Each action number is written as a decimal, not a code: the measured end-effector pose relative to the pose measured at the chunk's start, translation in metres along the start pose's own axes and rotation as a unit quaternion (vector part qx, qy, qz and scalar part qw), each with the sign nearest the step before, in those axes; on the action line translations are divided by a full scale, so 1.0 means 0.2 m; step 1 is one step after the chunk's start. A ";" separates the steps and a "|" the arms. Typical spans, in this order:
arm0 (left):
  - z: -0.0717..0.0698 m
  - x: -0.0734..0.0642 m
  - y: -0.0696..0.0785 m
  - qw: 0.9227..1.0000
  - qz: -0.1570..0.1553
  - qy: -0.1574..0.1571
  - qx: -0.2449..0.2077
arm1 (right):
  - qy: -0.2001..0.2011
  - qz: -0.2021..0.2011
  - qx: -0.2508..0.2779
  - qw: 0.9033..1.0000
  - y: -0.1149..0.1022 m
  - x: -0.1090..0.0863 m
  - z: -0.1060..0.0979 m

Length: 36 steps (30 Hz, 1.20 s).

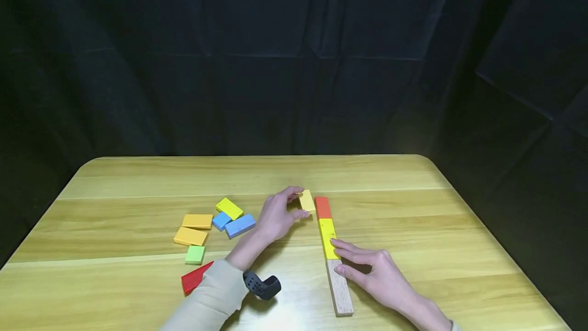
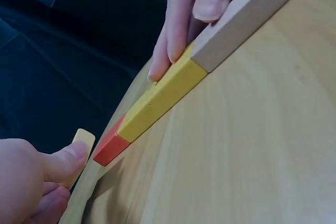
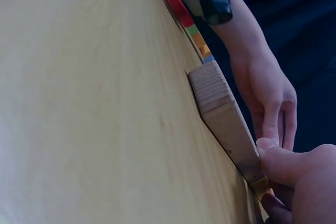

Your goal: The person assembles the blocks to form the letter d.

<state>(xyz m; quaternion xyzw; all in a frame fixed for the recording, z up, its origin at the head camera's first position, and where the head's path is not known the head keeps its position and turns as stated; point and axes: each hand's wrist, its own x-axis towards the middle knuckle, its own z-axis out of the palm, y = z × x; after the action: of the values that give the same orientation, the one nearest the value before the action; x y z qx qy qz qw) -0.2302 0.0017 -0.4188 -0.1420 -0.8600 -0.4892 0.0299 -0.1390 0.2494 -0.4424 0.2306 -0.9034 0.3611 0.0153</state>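
Note:
My left hand pinches a pale yellow block between thumb and fingers, just left of the row's far end. The row runs away from me: a brown wooden block nearest, a yellow block in the middle, an orange-red block farthest. These three lie end to end in a straight line. At the row's right side, my right hand rests its fingertips on the yellow block, its thumb on the brown one. The left wrist view shows the pale block tilted beside the orange-red end.
Left of the left hand lie loose blocks: a yellow one, two blue ones, two orange ones and a green one. A red block is partly covered by the left sleeve. Dark curtains hang behind the wooden table.

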 end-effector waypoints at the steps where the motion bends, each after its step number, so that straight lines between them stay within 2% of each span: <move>1: 0.01 0.01 0.00 1.000 0.000 -0.001 -0.002 | 0.001 0.000 0.000 1.000 0.00 0.00 0.00; 11: 0.10 0.16 0.02 1.000 0.010 0.013 -0.023 | 0.012 -0.004 -0.014 1.000 0.00 -0.01 -0.02; 18: 0.18 0.23 0.02 0.998 -0.006 0.041 -0.040 | 0.019 -0.014 -0.021 0.999 0.00 -0.01 -0.01; 22: 0.22 0.25 0.00 0.996 -0.029 0.070 -0.045 | 0.021 -0.015 -0.017 1.000 -0.01 -0.01 0.00; 26: 0.22 0.25 -0.04 0.994 -0.046 0.085 -0.050 | 0.017 -0.014 -0.012 1.000 -0.02 0.00 0.02; 31: 0.22 0.26 -0.06 0.994 -0.038 0.082 -0.057 | 0.015 -0.015 -0.012 1.000 -0.02 0.00 0.02; 36: 0.21 0.26 -0.06 0.996 -0.026 0.063 -0.058 | 0.011 -0.010 -0.007 1.000 -0.03 0.01 0.02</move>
<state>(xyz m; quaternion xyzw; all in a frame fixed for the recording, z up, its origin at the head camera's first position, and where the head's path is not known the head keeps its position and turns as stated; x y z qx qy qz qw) -0.2790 0.0424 -0.4401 -0.0903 -0.8303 -0.5464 0.0628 -0.1372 0.2423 -0.4422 0.2352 -0.9035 0.3569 0.0307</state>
